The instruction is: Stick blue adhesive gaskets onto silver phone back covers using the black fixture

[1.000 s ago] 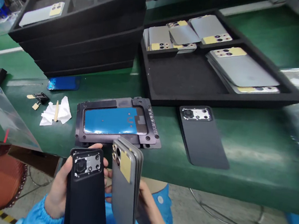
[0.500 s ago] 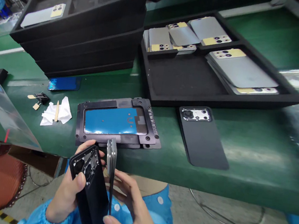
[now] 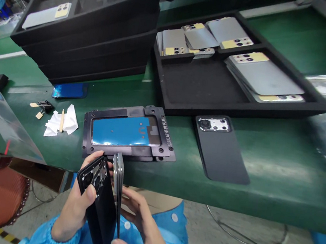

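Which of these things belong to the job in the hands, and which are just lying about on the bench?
In use: black phone back in the left hand; silver phone backs in the right hand; another black back; tray of silver backs.
Lying about: blue panel; tissue; wooden stick.

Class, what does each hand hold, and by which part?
The left hand grips a black phone back cover near its camera end; the right hand holds silver back covers by their lower edge.

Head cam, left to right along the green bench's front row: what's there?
small black clip, white wipe, black jig, black phone back
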A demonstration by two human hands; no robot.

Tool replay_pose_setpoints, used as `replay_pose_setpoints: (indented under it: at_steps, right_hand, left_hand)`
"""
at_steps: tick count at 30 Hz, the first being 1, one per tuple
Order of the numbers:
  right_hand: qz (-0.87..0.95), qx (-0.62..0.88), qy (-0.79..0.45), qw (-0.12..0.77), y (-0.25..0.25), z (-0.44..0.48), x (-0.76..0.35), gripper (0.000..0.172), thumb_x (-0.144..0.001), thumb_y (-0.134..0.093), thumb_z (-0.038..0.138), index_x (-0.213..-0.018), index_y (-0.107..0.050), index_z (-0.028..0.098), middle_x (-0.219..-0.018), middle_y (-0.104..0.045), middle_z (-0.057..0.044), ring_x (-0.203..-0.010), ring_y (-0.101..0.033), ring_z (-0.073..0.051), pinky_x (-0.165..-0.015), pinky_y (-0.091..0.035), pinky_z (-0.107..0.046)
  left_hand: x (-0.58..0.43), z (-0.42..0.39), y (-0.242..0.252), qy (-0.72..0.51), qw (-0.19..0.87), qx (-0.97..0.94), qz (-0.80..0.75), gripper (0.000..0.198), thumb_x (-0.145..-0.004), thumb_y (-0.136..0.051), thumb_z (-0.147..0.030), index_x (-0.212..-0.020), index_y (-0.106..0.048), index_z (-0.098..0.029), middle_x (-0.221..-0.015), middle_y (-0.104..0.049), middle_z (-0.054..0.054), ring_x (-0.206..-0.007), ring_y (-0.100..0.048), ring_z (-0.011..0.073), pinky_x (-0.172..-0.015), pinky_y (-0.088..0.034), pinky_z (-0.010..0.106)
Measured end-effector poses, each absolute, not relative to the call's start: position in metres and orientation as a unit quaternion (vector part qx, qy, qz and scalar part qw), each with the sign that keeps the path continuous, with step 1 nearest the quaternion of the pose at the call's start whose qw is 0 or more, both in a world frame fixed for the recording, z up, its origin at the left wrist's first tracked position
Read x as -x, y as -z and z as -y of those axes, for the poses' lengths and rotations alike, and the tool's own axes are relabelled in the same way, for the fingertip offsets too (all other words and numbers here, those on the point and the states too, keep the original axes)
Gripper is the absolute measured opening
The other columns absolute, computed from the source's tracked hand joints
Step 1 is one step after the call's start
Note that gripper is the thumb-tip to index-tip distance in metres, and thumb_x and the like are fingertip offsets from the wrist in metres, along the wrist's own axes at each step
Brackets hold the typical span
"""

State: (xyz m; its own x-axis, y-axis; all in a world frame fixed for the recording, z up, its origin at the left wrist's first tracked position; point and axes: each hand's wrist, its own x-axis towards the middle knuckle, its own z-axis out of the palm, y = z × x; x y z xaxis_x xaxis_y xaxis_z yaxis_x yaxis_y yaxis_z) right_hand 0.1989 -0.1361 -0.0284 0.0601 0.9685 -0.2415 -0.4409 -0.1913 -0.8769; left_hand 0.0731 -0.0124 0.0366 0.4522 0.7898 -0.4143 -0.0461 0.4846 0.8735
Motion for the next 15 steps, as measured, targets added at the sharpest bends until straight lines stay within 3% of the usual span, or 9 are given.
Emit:
replay_pose_setpoints:
  at_steps: [6,10,15]
  right_hand:
    - [0.339,0.505,-0.581,0.541,0.033,0.137,-0.188,0.078,-0.082,-0.079,0.039,-0.151,-0.043,0.028,-0.162,-0.045,-0.015,-0.146,-0.049,-0.035,-0.121,-0.042,-0.055]
    - [0.385,0.52,-0.562,0.515,0.027,0.132,-0.186,0.074,-0.082,-0.079,0.032,-0.148,-0.046,0.025,-0.161,-0.046,-0.017,-0.147,-0.047,-0.037,-0.122,-0.039,-0.056]
    - [0.351,0.494,-0.586,0.537,0.024,0.132,-0.191,0.078,-0.078,-0.081,0.037,-0.147,-0.047,0.028,-0.159,-0.047,-0.016,-0.145,-0.049,-0.038,-0.121,-0.039,-0.057]
  left_hand:
    - [-0.071,0.012,-0.037,-0.292,0.729,-0.405,-0.467,0.086,-0.071,-0.088,-0.057,-0.145,-0.055,-0.027,-0.131,-0.067,0.009,-0.121,-0.063,0.0325,-0.104,-0.05,0.036]
    - [-0.068,0.011,-0.035,-0.307,0.731,-0.385,-0.473,0.089,-0.066,-0.093,-0.05,-0.143,-0.057,-0.026,-0.133,-0.066,0.009,-0.123,-0.06,0.0347,-0.103,-0.051,0.037]
    - [-0.07,0.011,-0.04,-0.296,0.736,-0.408,-0.453,0.093,-0.067,-0.084,-0.07,-0.144,-0.057,-0.025,-0.124,-0.069,0.01,-0.105,-0.066,0.0276,-0.093,-0.053,0.033]
